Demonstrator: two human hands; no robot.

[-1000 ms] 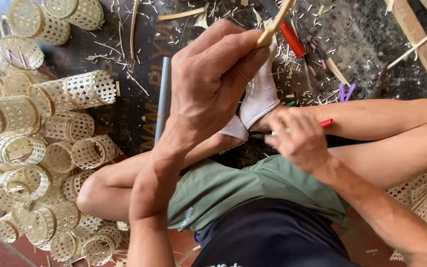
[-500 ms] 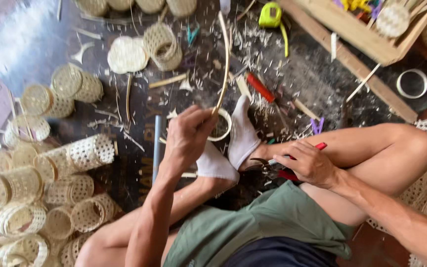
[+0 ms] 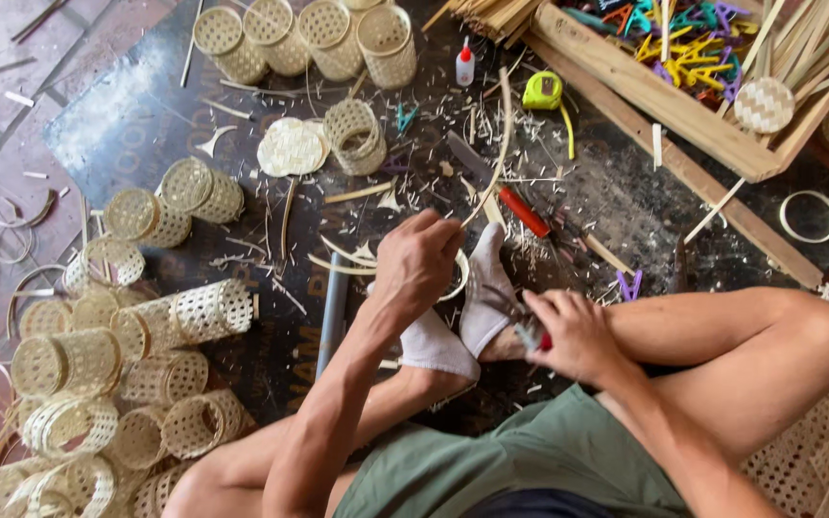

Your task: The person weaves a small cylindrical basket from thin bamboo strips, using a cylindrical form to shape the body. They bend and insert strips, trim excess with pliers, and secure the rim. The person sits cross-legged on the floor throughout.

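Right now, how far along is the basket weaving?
Done: many woven cylinders lie piled on the floor at left, more stand at the top. In hand: the left hand bends a long bamboo strip into a ring by the socked feet; the right hand holds a red-handled tool. Left: loose strips wait in the wooden tray.

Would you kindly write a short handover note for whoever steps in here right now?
Left hand: pinches a long bamboo strip that arcs up over the dark mat, above a small ring by the white-socked feet.
Right hand: closed on a red-handled tool at the right foot.
Done: many woven cylinders lie stacked to the left.
Left: the ring is bare and the strip is loose.
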